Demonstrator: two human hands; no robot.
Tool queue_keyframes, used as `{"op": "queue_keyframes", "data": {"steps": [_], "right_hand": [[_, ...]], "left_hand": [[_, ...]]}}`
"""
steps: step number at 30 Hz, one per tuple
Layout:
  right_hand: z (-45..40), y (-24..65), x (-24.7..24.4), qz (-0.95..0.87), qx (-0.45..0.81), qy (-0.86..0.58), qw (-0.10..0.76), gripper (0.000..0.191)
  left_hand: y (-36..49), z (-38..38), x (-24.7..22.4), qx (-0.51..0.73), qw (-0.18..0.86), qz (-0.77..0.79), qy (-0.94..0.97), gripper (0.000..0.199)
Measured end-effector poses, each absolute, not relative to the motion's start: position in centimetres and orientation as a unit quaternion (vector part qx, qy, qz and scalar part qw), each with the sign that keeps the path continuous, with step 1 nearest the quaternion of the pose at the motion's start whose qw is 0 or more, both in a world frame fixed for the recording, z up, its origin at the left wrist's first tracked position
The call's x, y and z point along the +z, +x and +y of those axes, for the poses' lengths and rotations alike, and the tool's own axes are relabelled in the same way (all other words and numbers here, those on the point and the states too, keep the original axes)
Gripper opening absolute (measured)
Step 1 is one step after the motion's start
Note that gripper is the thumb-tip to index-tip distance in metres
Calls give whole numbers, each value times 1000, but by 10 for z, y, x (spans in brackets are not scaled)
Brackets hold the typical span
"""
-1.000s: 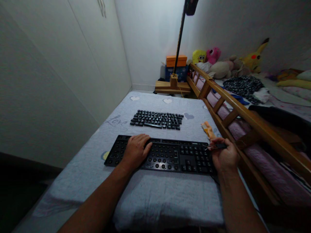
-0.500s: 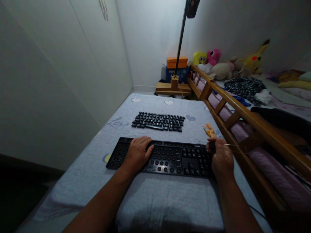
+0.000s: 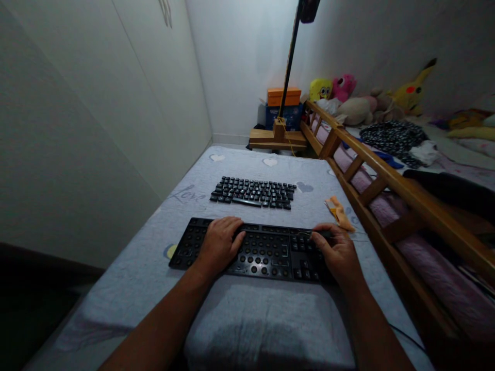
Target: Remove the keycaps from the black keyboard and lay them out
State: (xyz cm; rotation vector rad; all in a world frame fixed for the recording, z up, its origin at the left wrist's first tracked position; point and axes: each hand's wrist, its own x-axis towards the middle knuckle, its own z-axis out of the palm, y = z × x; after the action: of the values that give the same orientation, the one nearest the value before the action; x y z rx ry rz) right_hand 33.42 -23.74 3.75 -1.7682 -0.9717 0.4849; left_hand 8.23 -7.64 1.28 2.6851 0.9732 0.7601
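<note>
A black computer keyboard (image 3: pixel 266 252) lies flat on the bedspread, its main block stripped of keycaps while keys remain on the right side. My left hand (image 3: pixel 222 239) rests flat on its left part, fingers reaching the back edge and thumb apart. Over the right-hand keys, my right hand (image 3: pixel 336 250) is closed on a wire keycap puller (image 3: pixel 304 233), whose thin wire points left above the keys. The puller's handle is mostly hidden by the fingers. Behind the keyboard, loose black keycaps (image 3: pixel 253 192) lie in rows, still in layout order.
An orange cloth-like piece (image 3: pixel 339 212) lies on the bedspread (image 3: pixel 263 319) at the right. A wooden bed rail (image 3: pixel 371 165) runs along that side. Boxes (image 3: pixel 284 97) and a stand with a wooden base (image 3: pixel 278 136) are beyond the far end. A pale wardrobe (image 3: pixel 116 103) borders the left.
My right hand has moved left over the keyboard and turned the puller, so its wire now points left instead of right. My left hand stays in place.
</note>
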Motion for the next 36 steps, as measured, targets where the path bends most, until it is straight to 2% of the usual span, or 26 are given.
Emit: {"op": "queue_keyframes", "data": {"steps": [8,19,36], "right_hand": [[-235,327,38,-497,139,-751,413,17],[-231,317,46,-575,70,-725,373,11],[-225,315,45,-543,56,-737,399,11]], "left_hand": [[82,-76,13,256,96,329,904,25],[82,-77,14,254,99,332,903,25],[80,-76,11,246,94,328,907,27]]}}
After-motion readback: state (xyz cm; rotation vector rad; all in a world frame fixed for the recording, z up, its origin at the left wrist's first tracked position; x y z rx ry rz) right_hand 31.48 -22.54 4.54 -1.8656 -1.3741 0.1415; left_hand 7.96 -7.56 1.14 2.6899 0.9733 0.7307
